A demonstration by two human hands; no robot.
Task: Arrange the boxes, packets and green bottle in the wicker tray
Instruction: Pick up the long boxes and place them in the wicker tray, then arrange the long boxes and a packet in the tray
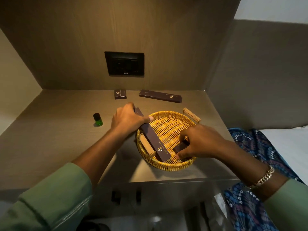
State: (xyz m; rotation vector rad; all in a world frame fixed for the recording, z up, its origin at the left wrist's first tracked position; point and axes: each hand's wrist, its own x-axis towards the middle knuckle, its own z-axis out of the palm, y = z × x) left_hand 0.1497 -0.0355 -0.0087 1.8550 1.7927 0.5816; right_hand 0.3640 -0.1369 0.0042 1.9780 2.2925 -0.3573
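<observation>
— What sits on the wooden shelf point(50, 130)?
— The wicker tray point(166, 165) at centre. The green bottle point(98, 120) stands at nine o'clock from it. A small dark box point(120, 94) lies at eleven o'clock, a long dark box point(160, 96) at twelve.

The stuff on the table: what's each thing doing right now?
Long box: left hand holds it, slanting into the wicker tray.
Small box: right hand holds it in the tray.
Green bottle: upright, capped, outside the tray.
Second long box: flat on the table.
Short box: flat on the table.
</observation>
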